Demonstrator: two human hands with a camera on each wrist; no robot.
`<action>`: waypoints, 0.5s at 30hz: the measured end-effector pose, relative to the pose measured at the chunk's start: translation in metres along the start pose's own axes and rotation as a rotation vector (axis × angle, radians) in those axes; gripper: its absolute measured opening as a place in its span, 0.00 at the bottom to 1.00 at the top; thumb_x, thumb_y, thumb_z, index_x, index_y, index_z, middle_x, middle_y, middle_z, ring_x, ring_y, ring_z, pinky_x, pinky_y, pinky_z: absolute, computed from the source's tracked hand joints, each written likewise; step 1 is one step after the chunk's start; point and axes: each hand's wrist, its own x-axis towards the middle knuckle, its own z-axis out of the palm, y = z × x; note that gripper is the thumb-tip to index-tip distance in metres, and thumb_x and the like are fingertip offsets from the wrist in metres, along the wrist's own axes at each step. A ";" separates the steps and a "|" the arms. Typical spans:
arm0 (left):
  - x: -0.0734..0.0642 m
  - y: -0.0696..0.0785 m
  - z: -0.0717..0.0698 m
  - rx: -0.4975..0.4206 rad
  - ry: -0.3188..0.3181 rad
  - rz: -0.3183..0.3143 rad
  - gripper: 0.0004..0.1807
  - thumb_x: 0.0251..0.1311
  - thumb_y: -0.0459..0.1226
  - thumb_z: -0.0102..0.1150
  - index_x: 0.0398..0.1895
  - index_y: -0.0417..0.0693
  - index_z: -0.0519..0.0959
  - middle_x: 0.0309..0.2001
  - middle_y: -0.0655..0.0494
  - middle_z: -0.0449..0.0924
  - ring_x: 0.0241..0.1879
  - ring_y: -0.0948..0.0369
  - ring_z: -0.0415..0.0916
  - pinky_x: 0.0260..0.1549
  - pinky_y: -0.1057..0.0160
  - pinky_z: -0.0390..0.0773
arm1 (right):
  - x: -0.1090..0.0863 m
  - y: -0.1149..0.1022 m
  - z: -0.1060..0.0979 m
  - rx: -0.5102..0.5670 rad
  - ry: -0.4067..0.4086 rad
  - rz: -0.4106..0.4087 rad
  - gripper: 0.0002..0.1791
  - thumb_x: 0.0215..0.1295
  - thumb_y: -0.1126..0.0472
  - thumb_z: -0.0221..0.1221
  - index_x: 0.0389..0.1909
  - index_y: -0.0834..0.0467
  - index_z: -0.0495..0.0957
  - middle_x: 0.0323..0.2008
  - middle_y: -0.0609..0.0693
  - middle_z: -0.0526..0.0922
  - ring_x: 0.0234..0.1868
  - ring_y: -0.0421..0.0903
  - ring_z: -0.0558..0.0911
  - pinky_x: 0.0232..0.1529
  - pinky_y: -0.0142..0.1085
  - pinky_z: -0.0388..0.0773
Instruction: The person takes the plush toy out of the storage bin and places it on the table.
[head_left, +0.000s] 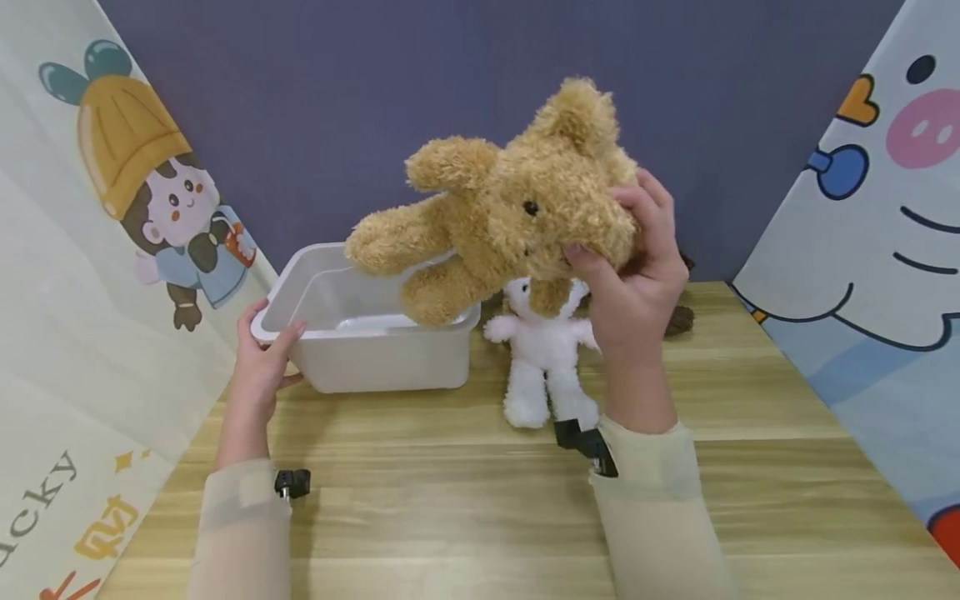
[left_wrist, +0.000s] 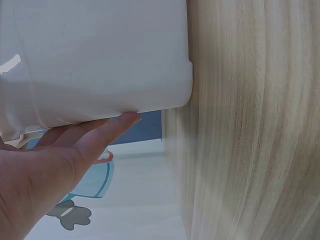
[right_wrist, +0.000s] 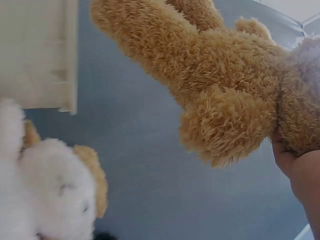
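My right hand point(head_left: 637, 283) grips a curly tan teddy bear point(head_left: 555, 208) by its head, thumb near the muzzle. The bear is tipped sideways in the air, its legs reaching left over the right part of a white plastic bin point(head_left: 382, 358). My left hand point(head_left: 262, 358) holds the bin's left end, thumb over the rim and fingers along the outer wall, as the left wrist view also shows. Below the bear, a white plush toy point(head_left: 543, 358) sits at the back of the table; its head is partly hidden. In the right wrist view, tan ears show on the white plush point(right_wrist: 60, 190).
A dark brown fuzzy thing point(head_left: 680, 321) shows partly behind my right wrist. The wood-grain table point(head_left: 450, 500) ends at a dark blue-grey back panel point(head_left: 300, 108). Cartoon-printed panels stand at the left point(head_left: 45, 250) and right point(head_left: 885, 275).
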 end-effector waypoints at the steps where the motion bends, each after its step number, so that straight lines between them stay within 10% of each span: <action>1: 0.000 0.001 0.001 0.003 -0.003 0.001 0.47 0.75 0.54 0.59 0.84 0.82 0.38 0.88 0.45 0.39 0.82 0.37 0.50 0.69 0.22 0.66 | -0.005 -0.002 -0.006 0.011 0.034 0.000 0.28 0.59 0.63 0.77 0.56 0.71 0.80 0.67 0.56 0.76 0.73 0.58 0.73 0.61 0.41 0.83; 15: -0.003 0.003 0.002 -0.009 -0.009 0.001 0.47 0.75 0.55 0.59 0.84 0.83 0.37 0.88 0.45 0.36 0.83 0.34 0.50 0.70 0.21 0.63 | -0.019 -0.050 -0.080 0.129 0.281 -0.023 0.25 0.42 0.77 0.78 0.41 0.74 0.78 0.56 0.60 0.79 0.57 0.54 0.78 0.54 0.40 0.81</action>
